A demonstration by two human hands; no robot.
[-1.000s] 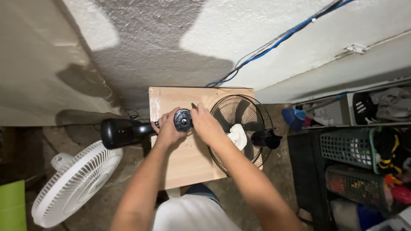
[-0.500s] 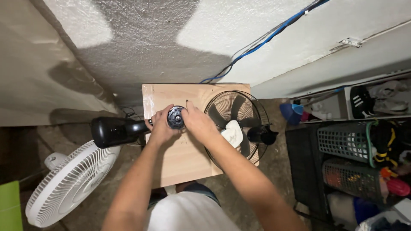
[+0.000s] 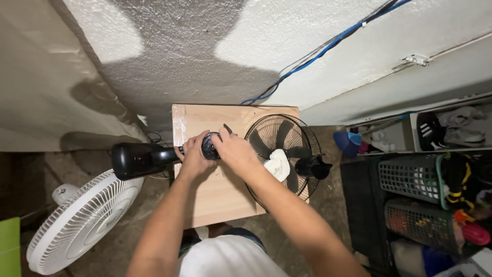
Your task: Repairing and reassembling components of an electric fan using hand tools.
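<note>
Both hands meet over the left half of a light wooden surface (image 3: 215,190), and the thing they work on sits right between them: a small round black fan part (image 3: 209,145) at the end of a black motor housing (image 3: 134,159). The housing lies on its side and juts out past the surface's left edge, its thick end well clear of the wood.

The left hand (image 3: 190,154) is wrapped around the neck of the housing just where it joins the round part — fingers curled shut on it, thumb on the near side. The right hand (image 3: 231,151) comes in from the other side and covers the round part's right edge, its fingers bent around it; one finger sticks up above the knuckles. How tightly this hand grips is hidden by its own back, but it is closed on the part, not spread flat.

Just to the right of the right hand, a black wire fan grille (image 3: 283,154) with blades inside lies over the surface's right edge, a crumpled white cloth (image 3: 277,164) resting on it and a black cap-like piece (image 3: 312,166) at its far rim. On the floor to the left, below the housing, lies a white fan head (image 3: 82,225). At the far right stand dark plastic crates (image 3: 410,179) with mixed items.
</note>
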